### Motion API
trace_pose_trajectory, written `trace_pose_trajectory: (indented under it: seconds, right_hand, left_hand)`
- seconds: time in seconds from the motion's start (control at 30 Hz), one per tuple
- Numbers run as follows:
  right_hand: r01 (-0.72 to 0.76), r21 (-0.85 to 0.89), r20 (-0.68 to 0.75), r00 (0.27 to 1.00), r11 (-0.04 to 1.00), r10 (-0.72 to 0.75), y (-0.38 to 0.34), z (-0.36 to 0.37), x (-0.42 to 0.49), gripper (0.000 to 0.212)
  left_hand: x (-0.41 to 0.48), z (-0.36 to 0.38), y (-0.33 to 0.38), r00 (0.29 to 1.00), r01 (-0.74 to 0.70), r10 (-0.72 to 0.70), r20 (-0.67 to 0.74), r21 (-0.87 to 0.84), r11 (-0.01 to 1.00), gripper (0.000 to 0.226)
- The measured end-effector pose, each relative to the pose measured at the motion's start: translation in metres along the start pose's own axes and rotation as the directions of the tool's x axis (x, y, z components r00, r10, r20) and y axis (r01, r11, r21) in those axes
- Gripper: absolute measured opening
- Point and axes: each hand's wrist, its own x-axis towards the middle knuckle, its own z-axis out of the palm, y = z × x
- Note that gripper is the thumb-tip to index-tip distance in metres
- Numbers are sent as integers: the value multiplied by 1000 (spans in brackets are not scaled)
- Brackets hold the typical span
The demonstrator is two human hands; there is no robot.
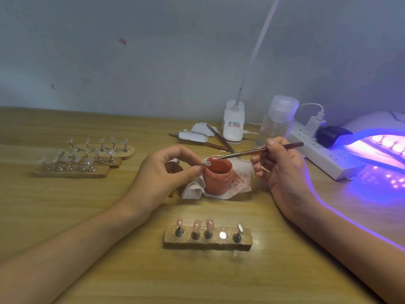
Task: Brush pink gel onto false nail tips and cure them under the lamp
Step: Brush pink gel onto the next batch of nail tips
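Left grip (162,172) pinches clear nail tip (206,163) beside gel jar (218,175). Right grip (282,170) pinches brush (252,152). Tip probably light, thin, slippery: hold underneath, off the face.

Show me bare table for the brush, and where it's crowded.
Bare wood: in front of the near nail stand, and between the far racks and the left hand. Crowded: around the gel jar, the tools behind it, and the power strip by the curing lamp.
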Motion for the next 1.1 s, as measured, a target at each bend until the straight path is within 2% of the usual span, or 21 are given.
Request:
trace_pose_trajectory:
  seconds: [0.23,0.4,0.57,0.73,0.87,1.0,1.1]
  right_hand:
    - [19,-38,49,999,999,-17,0,1,-2,18]
    - [26,-53,-8,1000,998,-26,1,-1,0,21]
    - [50,-99,65,997,994,-43,-1,0,-4,17]
    - [31,-101,0,1000,994,-31,-3,1,-3,18]
    - [59,-137,45,998,989,-53,-3,3,-6,16]
    - [43,-124,4,999,991,-43,-2,2,-5,17]
    - [75,-135,34,997,988,-71,-3,2,-6,17]
  left_hand:
    - [0,-1,2,1000,12,-11,-16,7,1000,8]
    - [-1,-1,3,999,28,-28,-18,10,1000,7]
    - [-1,-2,3,999,29,-29,-25,14,999,8]
    - [-1,-2,3,1000,24,-24,-10,32,999,10]
    - [-2,-2,1,1000,18,-18,-14,31,999,9]
    - [-1,-3,-1,1000,28,-27,-14,33,999,8]
    - [0,-3,-1,1000,26,-25,-12,48,999,8]
